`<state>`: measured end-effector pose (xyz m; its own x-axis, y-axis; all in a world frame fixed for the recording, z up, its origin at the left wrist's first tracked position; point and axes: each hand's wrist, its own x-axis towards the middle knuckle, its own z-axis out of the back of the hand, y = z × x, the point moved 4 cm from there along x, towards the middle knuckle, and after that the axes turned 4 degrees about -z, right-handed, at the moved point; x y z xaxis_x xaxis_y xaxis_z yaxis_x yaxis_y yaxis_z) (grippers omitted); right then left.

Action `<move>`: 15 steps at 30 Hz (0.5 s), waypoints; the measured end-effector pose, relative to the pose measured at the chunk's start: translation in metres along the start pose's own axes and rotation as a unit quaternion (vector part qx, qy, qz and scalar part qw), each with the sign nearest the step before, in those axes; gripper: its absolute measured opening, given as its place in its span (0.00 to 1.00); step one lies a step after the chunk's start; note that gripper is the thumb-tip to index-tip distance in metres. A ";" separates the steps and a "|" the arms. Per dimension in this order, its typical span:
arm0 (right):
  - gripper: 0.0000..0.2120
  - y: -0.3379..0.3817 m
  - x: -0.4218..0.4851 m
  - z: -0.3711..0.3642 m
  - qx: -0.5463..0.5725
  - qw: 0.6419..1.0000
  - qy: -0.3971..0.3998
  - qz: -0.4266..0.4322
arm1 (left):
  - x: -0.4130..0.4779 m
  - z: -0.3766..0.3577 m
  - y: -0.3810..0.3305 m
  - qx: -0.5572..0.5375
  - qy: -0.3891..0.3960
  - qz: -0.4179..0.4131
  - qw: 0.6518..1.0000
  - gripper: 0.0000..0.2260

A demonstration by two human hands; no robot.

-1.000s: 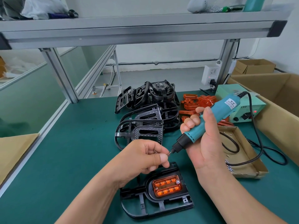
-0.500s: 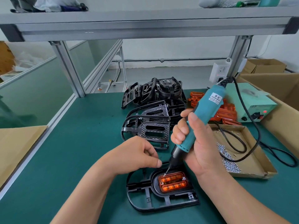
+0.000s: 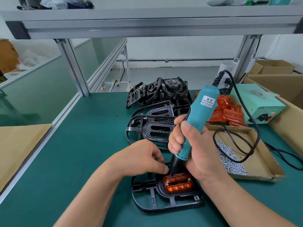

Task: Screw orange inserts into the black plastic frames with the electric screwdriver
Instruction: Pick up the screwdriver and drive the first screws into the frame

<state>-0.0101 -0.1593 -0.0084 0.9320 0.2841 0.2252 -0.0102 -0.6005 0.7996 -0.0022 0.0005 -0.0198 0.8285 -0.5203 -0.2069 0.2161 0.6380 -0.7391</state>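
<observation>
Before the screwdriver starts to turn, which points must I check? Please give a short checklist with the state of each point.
1. Bit on screw: ok. The screwdriver tip meets the screw at the left end of the orange insert.
2. Grip: ok. The right hand wraps round the screwdriver.
3. Insert seated: ok. It lies in the recess of the black frame.
4. Frame held down: cannot tell. The left hand has curled fingers at the frame's far edge.
5. Power: ok. The red light on the power box is lit.
</observation>
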 end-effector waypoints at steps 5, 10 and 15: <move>0.14 0.001 0.000 -0.008 -0.031 0.999 0.026 0.003 | -0.001 0.000 -0.005 -0.001 0.005 -0.002 1.000 0.08; 0.18 0.002 0.001 -0.020 -0.084 0.995 0.055 0.008 | -0.004 -0.001 -0.009 -0.005 0.009 0.000 1.000 0.15; 0.15 0.000 0.001 -0.034 -0.151 0.985 0.088 0.000 | -0.004 -0.002 -0.015 0.017 0.013 -0.016 1.000 0.07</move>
<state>-0.0209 -0.1340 0.0109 0.8555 0.4243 0.2967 -0.1422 -0.3585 0.9226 -0.0099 -0.0078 -0.0095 0.8073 -0.5553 -0.1996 0.2609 0.6393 -0.7234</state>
